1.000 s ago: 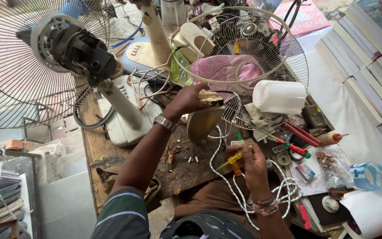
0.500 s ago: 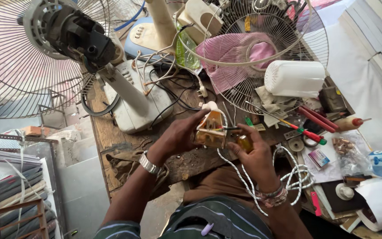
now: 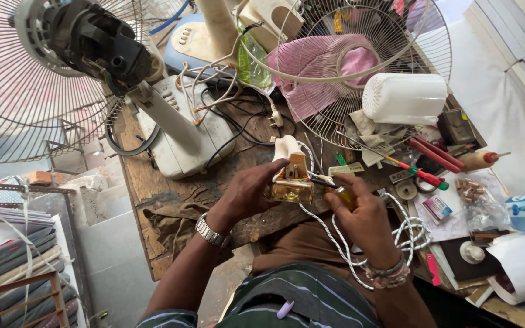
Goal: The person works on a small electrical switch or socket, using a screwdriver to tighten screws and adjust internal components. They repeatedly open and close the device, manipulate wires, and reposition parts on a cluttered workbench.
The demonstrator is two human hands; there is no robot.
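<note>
Left hand [image 3: 247, 194] grips switch block [image 3: 291, 182] from its left; right hand [image 3: 366, 215] holds what looks like a screwdriver [image 3: 335, 189] against it.

Switch block [image 3: 291, 182] between both hands, fan base [image 3: 186, 130] behind, screwdrivers [image 3: 414, 170] right.

Your left hand [image 3: 247, 191] covers the near side of the amber switch block [image 3: 291, 189]; its terminals are too small to read. Your right hand [image 3: 363, 215] hides the screwdriver's [image 3: 335, 189] handle almost entirely. The fan guard [image 3: 25, 91] at the worktop's [image 3: 153, 200] far left corner is cut by the top edge. The worktop's right edge is buried under clutter.
</note>
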